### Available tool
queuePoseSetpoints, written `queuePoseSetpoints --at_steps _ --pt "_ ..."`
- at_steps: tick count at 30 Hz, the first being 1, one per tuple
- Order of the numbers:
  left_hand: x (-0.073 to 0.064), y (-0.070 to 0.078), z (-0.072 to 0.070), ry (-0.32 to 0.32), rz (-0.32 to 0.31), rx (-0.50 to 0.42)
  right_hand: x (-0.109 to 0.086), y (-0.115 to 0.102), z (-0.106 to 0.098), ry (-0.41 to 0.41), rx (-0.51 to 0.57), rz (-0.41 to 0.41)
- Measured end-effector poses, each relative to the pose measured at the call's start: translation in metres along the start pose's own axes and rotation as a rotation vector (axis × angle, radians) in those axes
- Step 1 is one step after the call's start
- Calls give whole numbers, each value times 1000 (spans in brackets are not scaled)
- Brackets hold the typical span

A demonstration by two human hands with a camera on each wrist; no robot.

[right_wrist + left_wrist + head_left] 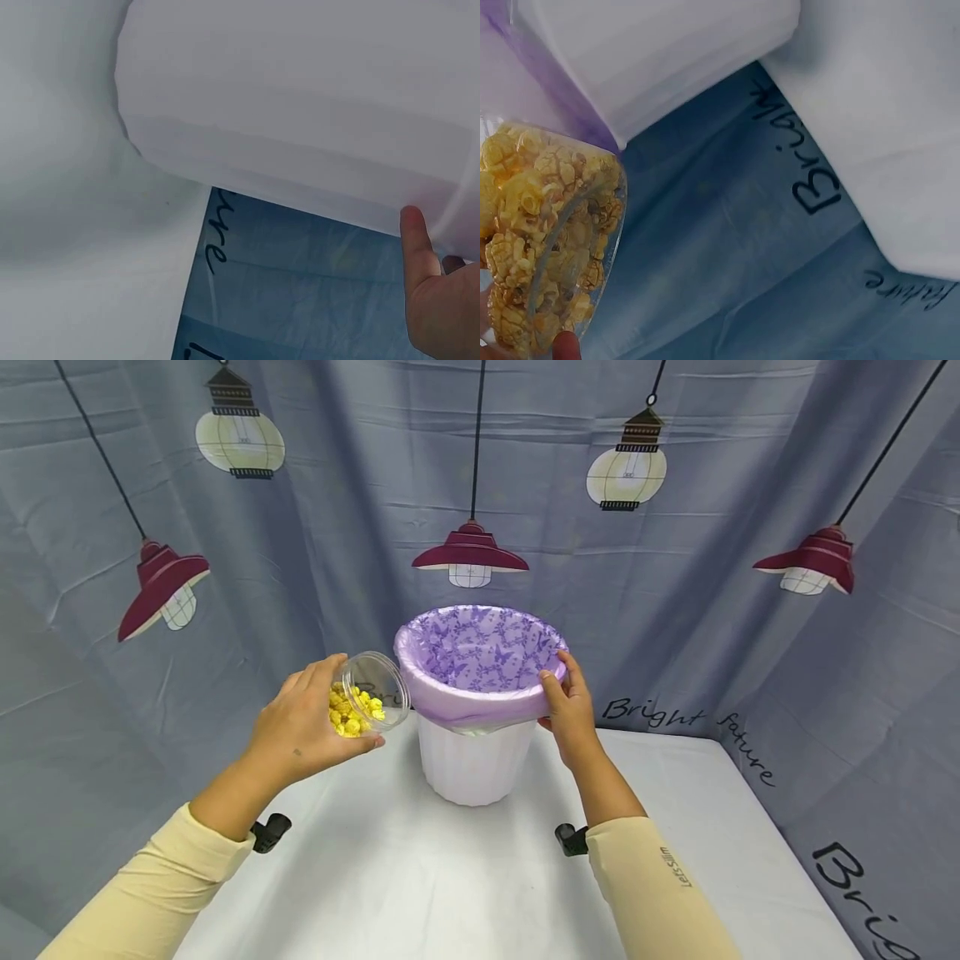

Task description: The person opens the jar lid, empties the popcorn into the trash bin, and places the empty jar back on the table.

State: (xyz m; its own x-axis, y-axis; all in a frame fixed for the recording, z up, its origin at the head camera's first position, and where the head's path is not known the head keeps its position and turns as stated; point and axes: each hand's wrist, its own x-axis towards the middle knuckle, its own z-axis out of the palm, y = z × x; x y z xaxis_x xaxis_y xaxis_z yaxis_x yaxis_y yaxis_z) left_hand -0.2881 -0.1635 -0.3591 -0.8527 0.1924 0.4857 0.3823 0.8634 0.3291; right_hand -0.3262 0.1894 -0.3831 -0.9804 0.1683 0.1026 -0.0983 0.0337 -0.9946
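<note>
My left hand (303, 722) grips a clear plastic jar (377, 681), tilted with its open mouth toward the bin. Yellow popcorn (352, 710) lies inside the jar; the left wrist view shows the popcorn (547, 202) close up through the wall. A white ribbed trash bin (476, 760) stands upright on the table, lined with a purple butterfly-print bag (480, 647) folded over its rim. At the rim's right side, my right hand (573, 714) pinches the bag-covered edge between thumb and fingers. In the right wrist view a finger (414, 232) lies against the bin's side.
A white-covered table (450, 877) lies under the bin. Behind it hangs a grey-blue curtain (315, 568) printed with lamps and lettering, close to the table's back and right edges. Black wrist mounts (272, 833) stick out at both sleeves.
</note>
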Motion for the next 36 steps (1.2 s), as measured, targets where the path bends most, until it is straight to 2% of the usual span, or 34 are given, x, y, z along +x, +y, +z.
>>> queuePoseSetpoints --at_steps 7,13,20,25,30,36 --pt "17 5 -11 -2 63 59 -10 -12 2 0 -18 -10" --pt "30 13 -19 -31 80 111 -9 -11 0 -8 -15 -16" --pt "44 21 -25 -34 128 150 -8 -9 -1 -17 0 -25" --pt "53 24 -29 -67 124 192 -6 -7 0 -25 -1 -15" --pt "63 27 -31 -117 127 269 6 6 -3 -30 16 -20" --pt "72 35 -32 -133 191 359 16 22 -4 -12 12 -37"
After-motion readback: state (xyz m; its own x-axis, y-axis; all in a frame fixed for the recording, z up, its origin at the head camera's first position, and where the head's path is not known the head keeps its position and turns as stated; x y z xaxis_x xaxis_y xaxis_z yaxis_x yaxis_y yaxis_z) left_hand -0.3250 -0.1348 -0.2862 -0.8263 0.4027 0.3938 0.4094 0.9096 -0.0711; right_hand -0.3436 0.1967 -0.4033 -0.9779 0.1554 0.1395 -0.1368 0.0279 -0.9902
